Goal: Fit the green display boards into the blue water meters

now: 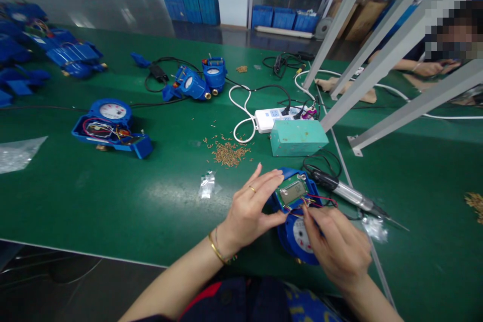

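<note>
A blue water meter (292, 234) lies on the green table (113, 201) right in front of me, its lid open. A green circuit board with a small grey display (292, 191) sits in the open top, with red and coloured wires (320, 200) beside it. My left hand (249, 209) grips the left edge of the board and housing with curled fingers. My right hand (339, 246) covers the meter's right side, its fingers pinched at the wires below the board.
A soldering iron (350, 193) lies right of the meter. Behind are a teal box (298, 137), a white power strip (269, 118), a pile of small brass parts (228, 153), other open blue meters (111, 128) and grey frame legs (377, 70). Another person's hand (430, 68) works at far right.
</note>
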A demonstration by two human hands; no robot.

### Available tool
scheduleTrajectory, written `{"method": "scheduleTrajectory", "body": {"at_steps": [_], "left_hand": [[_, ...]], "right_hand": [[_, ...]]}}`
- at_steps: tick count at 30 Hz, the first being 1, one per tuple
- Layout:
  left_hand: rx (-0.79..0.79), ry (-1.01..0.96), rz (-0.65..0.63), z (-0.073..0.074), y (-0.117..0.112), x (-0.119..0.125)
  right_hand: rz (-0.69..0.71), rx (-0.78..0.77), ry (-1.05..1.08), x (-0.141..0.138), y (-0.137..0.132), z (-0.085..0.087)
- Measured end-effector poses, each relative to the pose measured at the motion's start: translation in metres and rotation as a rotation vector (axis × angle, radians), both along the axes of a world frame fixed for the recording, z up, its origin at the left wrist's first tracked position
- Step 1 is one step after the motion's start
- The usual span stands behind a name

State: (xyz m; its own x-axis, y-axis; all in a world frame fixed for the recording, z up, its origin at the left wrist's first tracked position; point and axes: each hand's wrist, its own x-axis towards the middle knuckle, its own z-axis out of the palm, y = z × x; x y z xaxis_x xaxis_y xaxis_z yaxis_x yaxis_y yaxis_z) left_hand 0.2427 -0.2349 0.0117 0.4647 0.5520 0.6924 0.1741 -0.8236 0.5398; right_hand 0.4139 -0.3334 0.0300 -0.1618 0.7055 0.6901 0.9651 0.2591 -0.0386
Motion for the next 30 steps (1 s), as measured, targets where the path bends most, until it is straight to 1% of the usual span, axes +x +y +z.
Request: {"method": "scheduleTrajectory", "body": {"at_steps": [5, 14, 21, 27, 30], "left_hand": [[-0.027, -0.013, 0.002, 0.000, -0.001, 0.001], [-0.105, -0.042, 0.002, -0.002, -0.001, 0.001], [-0.172, -0.088, 0.041, -0.002, -0.005, 0.003], [-0.230, -0.099, 0.057, -0.001, -0.011, 0.005], [-0.319, -0.112, 0.064, -0.003, -0.013, 0.007]], "right_hand": [[-0.030, -0.005, -0.044, 0.002, 0.000, -0.001], [-0.018, 0.000, -0.111, 0.006, -0.002, -0.002], [0.004, -0.022, -0.139, 0.005, -0.004, -0.007], [-0.005, 0.032, -0.184, -0.001, -0.005, -0.009], [0.003, 0.075, -0.219, 0.000, -0.005, -0.013]]}}
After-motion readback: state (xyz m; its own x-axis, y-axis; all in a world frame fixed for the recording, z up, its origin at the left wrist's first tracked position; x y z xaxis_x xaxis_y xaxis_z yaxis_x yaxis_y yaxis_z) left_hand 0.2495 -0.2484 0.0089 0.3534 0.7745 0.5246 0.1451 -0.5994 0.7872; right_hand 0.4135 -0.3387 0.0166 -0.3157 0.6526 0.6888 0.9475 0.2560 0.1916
